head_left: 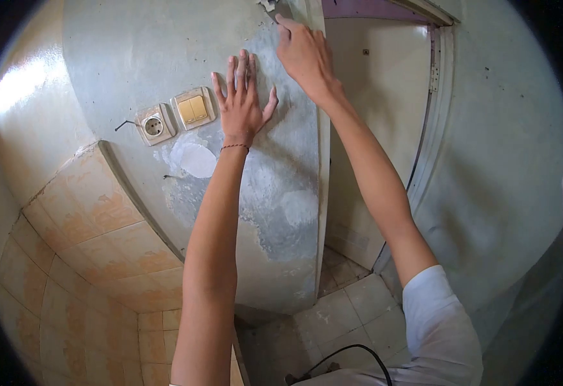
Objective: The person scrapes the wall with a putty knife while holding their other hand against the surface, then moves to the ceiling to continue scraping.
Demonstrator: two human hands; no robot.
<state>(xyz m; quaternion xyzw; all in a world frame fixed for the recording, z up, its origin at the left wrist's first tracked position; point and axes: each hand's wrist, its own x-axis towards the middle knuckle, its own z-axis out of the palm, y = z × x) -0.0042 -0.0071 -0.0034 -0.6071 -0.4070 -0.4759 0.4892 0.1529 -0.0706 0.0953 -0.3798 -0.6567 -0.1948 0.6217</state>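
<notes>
My left hand (239, 106) lies flat on the grey, patchy wall (281, 154) with its fingers spread, just right of the yellow light switch (193, 109). Higher up and to the right, my right hand (304, 55) is closed around a scraper blade (283, 11), only part of which shows at the top edge. Whitish flaking material (267, 4) sits by the blade's edge. A round white filler patch (197, 160) marks the wall below my left hand.
A socket (153, 125) is left of the switch, with a wire sticking out beside it. Orange-patterned tiles (95, 199) cover the lower left. A pale door (371, 96) stands on the right. A black cable (365, 349) curves above the floor tiles (333, 315).
</notes>
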